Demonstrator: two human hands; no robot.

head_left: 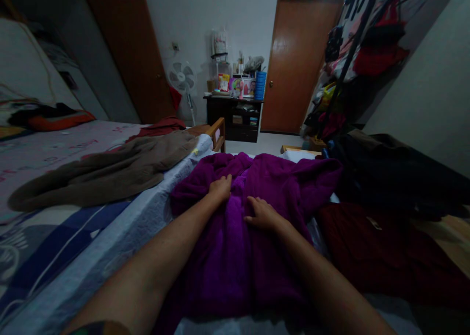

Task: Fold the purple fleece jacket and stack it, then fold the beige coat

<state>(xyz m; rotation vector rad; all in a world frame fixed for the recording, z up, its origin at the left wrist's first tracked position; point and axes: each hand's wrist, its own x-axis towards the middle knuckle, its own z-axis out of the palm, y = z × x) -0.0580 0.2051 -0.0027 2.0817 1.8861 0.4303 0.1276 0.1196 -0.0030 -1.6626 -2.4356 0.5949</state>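
A purple jacket with a lighter fuzzy lining lies spread in front of me, its front slightly parted and its sleeves out to both sides. My left hand is at the edge of the left front panel, with its fingers curled in on the cloth; the fingertips are partly hidden. On the right front panel rests my right hand, thumb and fingers apart, close to the panel's edge. A strip of lining shows between the two hands.
Brown trousers lie on the bed at left. Dark red folded clothing and a dark clothing pile are at right. Farther back stand a fan, a black cabinet and a wooden door.
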